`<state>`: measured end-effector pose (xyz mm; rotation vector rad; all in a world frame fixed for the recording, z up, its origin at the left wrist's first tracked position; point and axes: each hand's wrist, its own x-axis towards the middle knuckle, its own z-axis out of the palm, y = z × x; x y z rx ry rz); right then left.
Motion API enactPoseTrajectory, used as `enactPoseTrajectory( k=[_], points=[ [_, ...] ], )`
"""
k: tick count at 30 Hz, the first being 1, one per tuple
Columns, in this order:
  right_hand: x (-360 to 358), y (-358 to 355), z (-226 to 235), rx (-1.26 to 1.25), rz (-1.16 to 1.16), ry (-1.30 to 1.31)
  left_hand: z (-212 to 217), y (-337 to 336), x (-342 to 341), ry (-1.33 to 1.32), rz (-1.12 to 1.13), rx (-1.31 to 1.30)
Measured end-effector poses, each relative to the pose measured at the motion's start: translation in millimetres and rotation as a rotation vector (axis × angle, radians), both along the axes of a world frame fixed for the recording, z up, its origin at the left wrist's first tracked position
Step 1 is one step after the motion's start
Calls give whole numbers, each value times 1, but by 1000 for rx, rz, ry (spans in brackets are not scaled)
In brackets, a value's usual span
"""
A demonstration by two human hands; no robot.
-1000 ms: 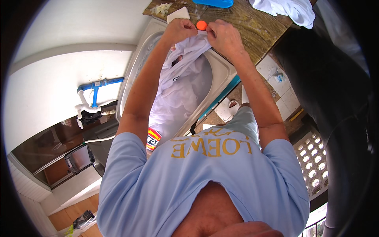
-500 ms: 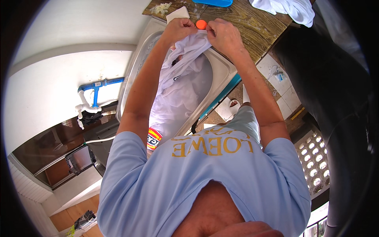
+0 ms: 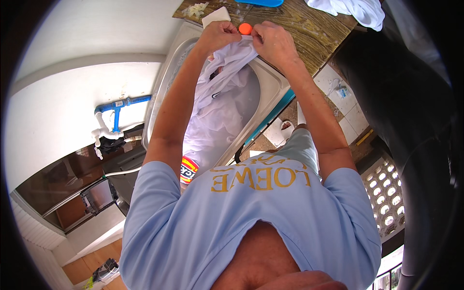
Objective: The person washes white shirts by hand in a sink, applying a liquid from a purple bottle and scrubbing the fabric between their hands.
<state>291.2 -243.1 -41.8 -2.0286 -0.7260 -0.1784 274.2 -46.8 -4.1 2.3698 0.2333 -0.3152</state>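
A wet white garment (image 3: 223, 89) with a small dark mark is stretched up from the water of a pale sink basin (image 3: 273, 85). Its top edge is pinched between my left hand (image 3: 220, 36) and my right hand (image 3: 274, 42) at the basin's far rim. Both hands are closed, with fingertips on the cloth. An orange round cap (image 3: 245, 29) shows between them, just beyond the cloth. A white block (image 3: 216, 16), perhaps soap, lies beside my left hand. Below, more of the white cloth spreads in cloudy water, and a printed red and yellow piece (image 3: 188, 169) shows near my body.
A wooden board (image 3: 311, 31) beyond the basin bears a blue plastic item (image 3: 261, 2), pale scraps (image 3: 197, 9) and another white cloth (image 3: 360, 12). Blue and white pipes (image 3: 116, 107) run along the left wall. A large dark drape (image 3: 401, 116) hangs at the right.
Almost nothing differs. The view has shifted very slightly, and both hands keep their pinch on the garment's edge.
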Motion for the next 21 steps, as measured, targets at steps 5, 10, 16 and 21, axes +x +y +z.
enactPoseTrajectory(
  k=[5,10,16,21],
  points=[
    [-1,1,1,5,-7,-5,-3,4,-1,-9,17,-57],
    [0,0,0,2,2,-12,5,-3,-2,24,-1,37],
    [0,1,0,1,-4,-2,1,2,-1,32,77,-135],
    [0,0,0,-1,-1,-8,4,-3,-1,17,22,16]
  ],
)
